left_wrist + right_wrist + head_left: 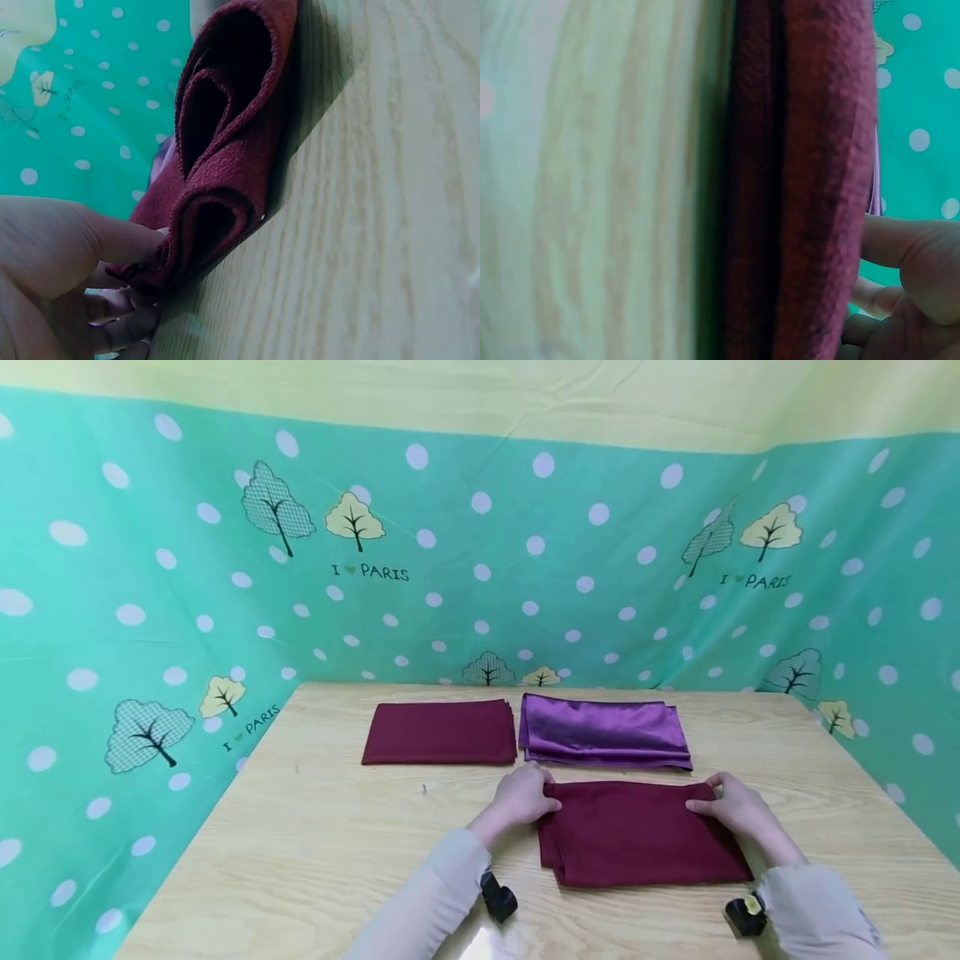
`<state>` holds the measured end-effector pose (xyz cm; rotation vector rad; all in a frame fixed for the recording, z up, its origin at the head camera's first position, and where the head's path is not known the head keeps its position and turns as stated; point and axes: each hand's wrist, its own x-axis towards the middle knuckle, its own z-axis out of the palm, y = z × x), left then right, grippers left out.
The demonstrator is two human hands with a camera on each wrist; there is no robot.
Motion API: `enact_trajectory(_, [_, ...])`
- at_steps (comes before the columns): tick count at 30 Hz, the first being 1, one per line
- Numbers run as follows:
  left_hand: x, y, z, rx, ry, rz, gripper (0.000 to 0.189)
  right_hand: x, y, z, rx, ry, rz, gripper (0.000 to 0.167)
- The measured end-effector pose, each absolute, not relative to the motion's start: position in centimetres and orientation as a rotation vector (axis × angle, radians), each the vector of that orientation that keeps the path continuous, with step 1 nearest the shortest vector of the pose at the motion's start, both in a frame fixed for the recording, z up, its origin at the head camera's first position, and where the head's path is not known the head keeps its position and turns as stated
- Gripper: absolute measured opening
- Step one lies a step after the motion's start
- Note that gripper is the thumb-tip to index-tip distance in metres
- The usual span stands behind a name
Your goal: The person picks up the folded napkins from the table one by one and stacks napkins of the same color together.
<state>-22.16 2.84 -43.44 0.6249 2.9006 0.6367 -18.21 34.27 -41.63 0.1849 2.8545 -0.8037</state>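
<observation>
A folded maroon cloth [645, 839] lies on the table in front of the person, its layers looping over each other at the left end in the left wrist view. The left hand [525, 795] pinches its far left corner, thumb on top and fingers behind the edge. At the far right corner the right hand [735, 808] pinches the cloth the same way, thumb on the upper face. In the right wrist view the thick folded side of the maroon cloth [817, 180] hides part of the right fingers.
Behind the cloth lies a folded shiny purple cloth [603, 731]. To its left sits a second folded maroon cloth [441, 732]. All rest on a light wooden table [315, 843], with a green dotted curtain [450, 552] around its back and sides.
</observation>
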Motion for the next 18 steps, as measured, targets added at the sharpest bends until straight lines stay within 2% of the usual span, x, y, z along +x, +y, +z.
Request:
enact_trajectory(10, [-21.96,2.66,-43.57,0.608,2.934,0.662,0.034,-18.3,33.85,-41.57,0.154,2.899,-0.735,0.06])
enact_trajectory(18, [-22.14,2.66,-43.77,0.614,2.913,0.704,0.034,-18.33,33.61,-41.52,0.081,2.955,-0.671,0.04])
